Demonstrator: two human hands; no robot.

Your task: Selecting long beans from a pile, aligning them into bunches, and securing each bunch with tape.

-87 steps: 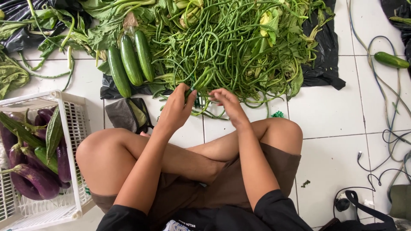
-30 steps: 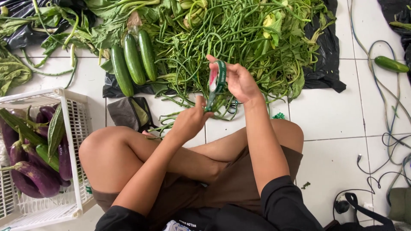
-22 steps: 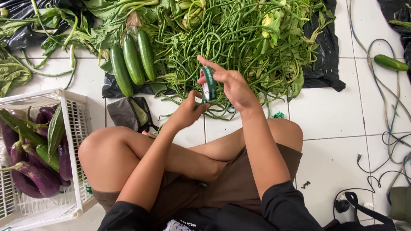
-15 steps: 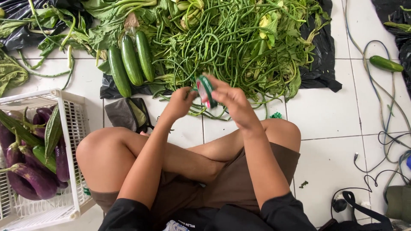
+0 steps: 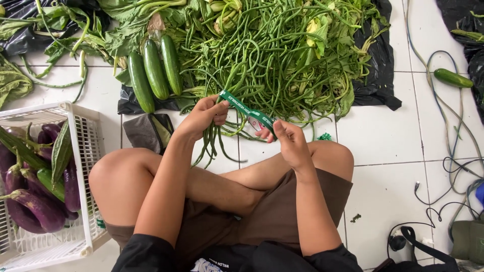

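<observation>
- A person is sitting cross-legged on the white tiled floor (image 5: 383,151), with vegetables spreading out in front of the knees.
- The big loose heap of long green beans (image 5: 282,55) is lying on black plastic sheeting (image 5: 375,90), just beyond both hands.
- A white slatted plastic crate (image 5: 80,151) is standing by the left knee, holding purple aubergines (image 5: 35,211).
- Three dark green cucumbers (image 5: 154,70) are lying side by side, left of the heap.
- The left hand (image 5: 201,117) is closing around a small bunch of long beans (image 5: 212,143) that is hanging toward the floor, while also pinching one end of a narrow green tape strip (image 5: 244,108).
- The right hand (image 5: 287,141) is gripping the other end at the small tape roll (image 5: 259,122), so the strip is stretching taut between the hands.
- To my eye, the sticky strip could fold onto itself or catch stray beans from the heap, being so near them; the loosely held bunch could also slip apart.
</observation>
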